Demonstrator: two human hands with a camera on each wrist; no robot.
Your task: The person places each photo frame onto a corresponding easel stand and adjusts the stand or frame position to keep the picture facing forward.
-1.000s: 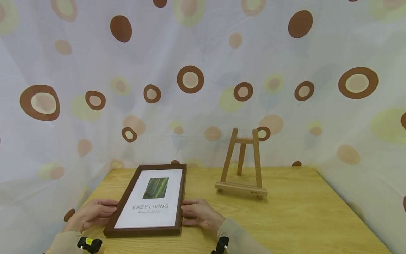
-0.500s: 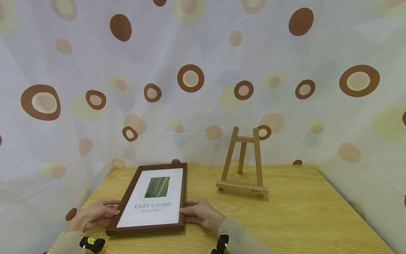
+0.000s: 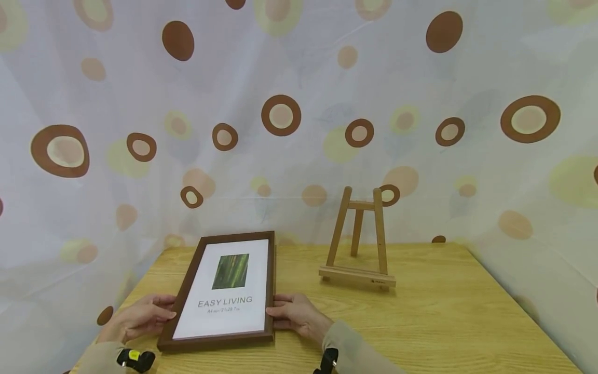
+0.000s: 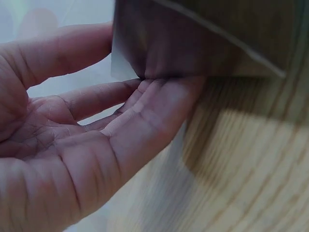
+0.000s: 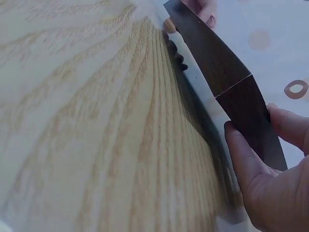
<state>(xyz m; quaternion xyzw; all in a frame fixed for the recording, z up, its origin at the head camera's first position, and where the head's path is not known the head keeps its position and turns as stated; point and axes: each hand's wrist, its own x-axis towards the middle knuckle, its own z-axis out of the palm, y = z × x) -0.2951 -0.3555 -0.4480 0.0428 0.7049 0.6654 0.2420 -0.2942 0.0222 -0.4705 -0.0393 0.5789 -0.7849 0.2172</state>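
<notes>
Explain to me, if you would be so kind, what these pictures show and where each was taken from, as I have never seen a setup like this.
There is no robot here: a person works with two bare hands. The wide picture comes from a camera on the head, looking forward and down; the two close-ups come from cameras on the left and right wrists, each watching its own hand.

The left hand and right hand grip a brown picture frame by its long sides, raised at least partly off the wooden table. Its insert reads "EASY LIVING". To the person's right, a small wooden easel stands on the table, holding nothing.
</notes>
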